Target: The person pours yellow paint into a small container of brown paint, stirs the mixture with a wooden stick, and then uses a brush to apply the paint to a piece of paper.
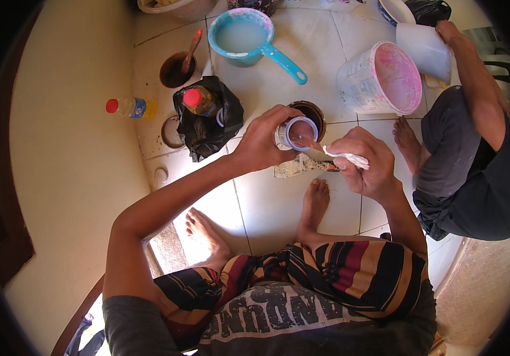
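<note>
My left hand (261,141) is closed round a small clear plastic cup (283,135), its mouth tipped toward me. Inside it is a pinkish-brown liquid (302,132). A slim tool with a white, wrapped-looking handle (350,158) is gripped in my right hand (369,160). Its brownish tip reaches over the cup's rim into the liquid; I cannot tell its exact kind. Partly hidden behind the cup is a round dark-brown container (314,113). On the tiles below my hands lies a flat, paint-stained piece (293,167).
A blue dipper (240,56) holds cloudy liquid. Left of it are a brown pot (178,70) with a brush (192,50), a black bag (207,136) around a red-capped bottle (195,98), and another bottle (131,107). At right, a co-worker (472,160) sits by a pink-stained bucket (379,80).
</note>
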{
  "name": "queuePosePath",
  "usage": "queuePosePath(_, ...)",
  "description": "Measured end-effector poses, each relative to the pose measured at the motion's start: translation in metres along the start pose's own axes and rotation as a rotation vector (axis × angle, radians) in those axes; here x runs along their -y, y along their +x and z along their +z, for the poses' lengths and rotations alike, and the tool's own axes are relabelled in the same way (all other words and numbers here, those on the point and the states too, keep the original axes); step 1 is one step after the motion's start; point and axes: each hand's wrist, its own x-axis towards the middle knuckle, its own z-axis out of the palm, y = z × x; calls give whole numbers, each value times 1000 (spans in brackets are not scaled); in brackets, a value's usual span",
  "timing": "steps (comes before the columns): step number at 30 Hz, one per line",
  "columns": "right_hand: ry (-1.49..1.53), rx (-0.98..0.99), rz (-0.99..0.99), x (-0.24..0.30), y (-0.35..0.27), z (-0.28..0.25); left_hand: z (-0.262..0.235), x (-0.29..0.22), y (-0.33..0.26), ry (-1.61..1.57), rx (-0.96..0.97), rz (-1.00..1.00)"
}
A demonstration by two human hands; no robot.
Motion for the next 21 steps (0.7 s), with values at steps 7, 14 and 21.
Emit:
queuePosePath(7,-86,-14,-19,-4,0,0,-4,-1,2,11,-7,20)
queuePosePath(14,9,-52,42,-4,1,3,-3,0,1,15,-26,23)
queuePosePath(21,-82,-39,20,-2,6,0,-2,-2,0,12,-3,9)
